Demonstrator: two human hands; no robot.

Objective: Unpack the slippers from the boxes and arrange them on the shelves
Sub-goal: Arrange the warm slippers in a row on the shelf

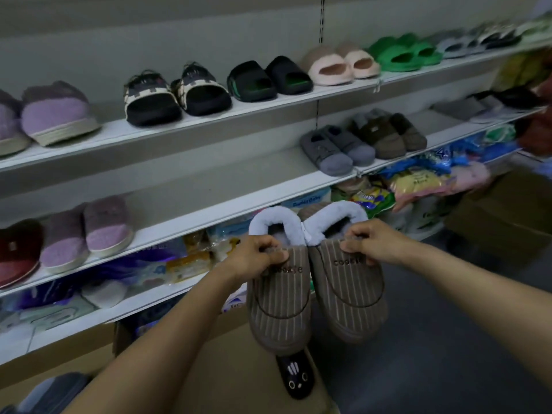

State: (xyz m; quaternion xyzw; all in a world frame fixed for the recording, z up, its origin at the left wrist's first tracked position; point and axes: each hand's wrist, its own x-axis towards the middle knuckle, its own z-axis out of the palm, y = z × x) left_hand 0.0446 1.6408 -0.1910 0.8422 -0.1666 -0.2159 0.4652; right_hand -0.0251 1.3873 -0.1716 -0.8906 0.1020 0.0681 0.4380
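Observed from beside the person: a pair of taupe ribbed-fabric slippers with pale blue fleece collars (313, 294) is held in the air, in front of the lower shelves and above the open brown cardboard box (239, 372). It is not yet on any shelf.

The slippers hang toes down, uppers facing the person, side by side with the fleece collars touching. Judged purpose: one slipper per hand keeps the pair matched and ready to set down together (the label word on each upper reads the right way up to the holder).

Grip: the left hand (258, 258) pinches the front edge of its slipper's opening, thumb on the outer fabric, fingers curled into the lining. The right hand (370, 243) grips the other slipper in the same way. Both hands are clamped on; neither is slack.

The white middle shelf (221, 201) shows a bare stretch between the lilac fleece slippers (89, 231) and the grey felt slippers (334, 150), which looks the likeliest place.

A black slipper with a cartoon face (295, 377) lies on the box.
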